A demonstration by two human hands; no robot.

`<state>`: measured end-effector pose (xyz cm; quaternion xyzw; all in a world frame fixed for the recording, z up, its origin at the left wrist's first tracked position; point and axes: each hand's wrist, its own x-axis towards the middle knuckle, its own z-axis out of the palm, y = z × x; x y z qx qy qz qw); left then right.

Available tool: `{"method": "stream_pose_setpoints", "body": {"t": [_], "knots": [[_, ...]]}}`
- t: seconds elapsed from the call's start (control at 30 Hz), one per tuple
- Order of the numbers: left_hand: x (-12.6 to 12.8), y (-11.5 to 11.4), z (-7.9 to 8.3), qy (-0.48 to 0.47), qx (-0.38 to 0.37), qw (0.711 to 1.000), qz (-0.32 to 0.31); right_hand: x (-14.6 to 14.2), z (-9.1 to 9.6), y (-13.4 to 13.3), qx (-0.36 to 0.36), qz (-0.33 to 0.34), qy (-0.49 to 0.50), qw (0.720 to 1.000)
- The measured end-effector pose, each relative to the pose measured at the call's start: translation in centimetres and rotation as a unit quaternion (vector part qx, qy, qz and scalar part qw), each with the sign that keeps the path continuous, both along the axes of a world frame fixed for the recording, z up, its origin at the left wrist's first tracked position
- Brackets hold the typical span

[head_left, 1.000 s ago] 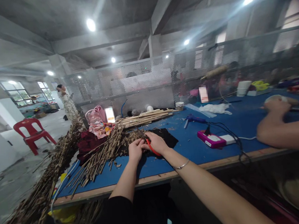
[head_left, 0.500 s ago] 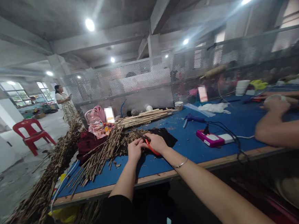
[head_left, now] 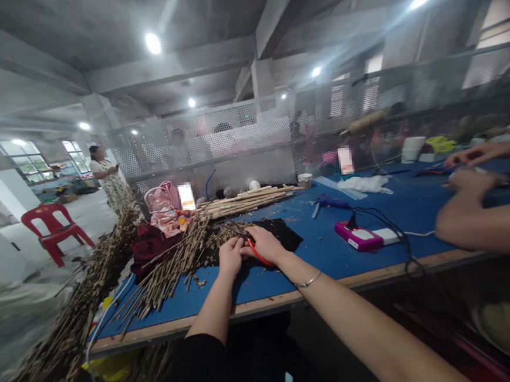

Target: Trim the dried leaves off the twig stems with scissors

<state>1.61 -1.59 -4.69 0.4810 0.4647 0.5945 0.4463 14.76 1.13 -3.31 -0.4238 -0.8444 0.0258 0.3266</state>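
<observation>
My right hand [head_left: 265, 244] is closed round red-handled cutters [head_left: 254, 251], whose dark jaws point up and left into a heap of dry brown twigs [head_left: 176, 259]. My left hand [head_left: 231, 256] sits right beside it, fingers curled on a twig end at the jaws. Both hands rest over a black cloth [head_left: 285, 234] on the blue table [head_left: 313, 257]. A thin bracelet circles my right wrist.
More twigs spill off the table's left end toward the floor [head_left: 64, 341]. Pale bamboo sticks [head_left: 247, 201], a pink basket [head_left: 162, 196], a blue glue gun [head_left: 331, 202] and a pink-and-white box with cables [head_left: 360, 237] lie further back. A co-worker's arms [head_left: 477, 214] work at the right. A red chair [head_left: 55, 229] and a standing person [head_left: 110, 179] are at the left.
My hands have stayed nearly still at the twigs. The co-worker's far hand has reached forward on the right, and the standing person at the left has shifted.
</observation>
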Motion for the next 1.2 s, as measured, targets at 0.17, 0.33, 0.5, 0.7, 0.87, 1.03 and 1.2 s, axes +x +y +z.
{"method": "stream_pose_setpoints", "body": {"t": [0.17, 0.33, 0.5, 0.7, 0.87, 1.03, 1.2], "knots": [[0.06, -0.05, 0.0, -0.005, 0.008, 1.0, -0.017, 0.03, -0.14, 0.08, -0.005, 0.012, 0.006, 1.0], [0.09, -0.06, 0.11, -0.006, 0.005, 1.0, -0.016, 0.05, -0.12, -0.22, -0.014, -0.003, 0.008, 1.0], [0.09, 0.03, 0.22, -0.007, -0.006, 1.0, 0.001, 0.11, 0.18, -0.47, -0.037, -0.037, -0.03, 0.998], [0.0, 0.21, 0.22, -0.012, -0.025, 0.999, 0.03, 0.13, 0.18, -0.4, -0.038, -0.049, -0.039, 0.997], [-0.04, 0.06, 0.4, -0.012, -0.019, 0.999, 0.044, 0.01, 0.2, -0.32, -0.01, -0.035, -0.038, 0.999], [-0.08, 0.08, 0.24, -0.009, -0.006, 0.999, 0.046, -0.06, 0.12, -0.17, 0.006, -0.027, -0.033, 0.999], [-0.16, 0.06, 0.19, -0.011, -0.009, 0.999, 0.041, 0.04, 0.31, -0.56, -0.013, -0.026, -0.029, 0.999]]}}
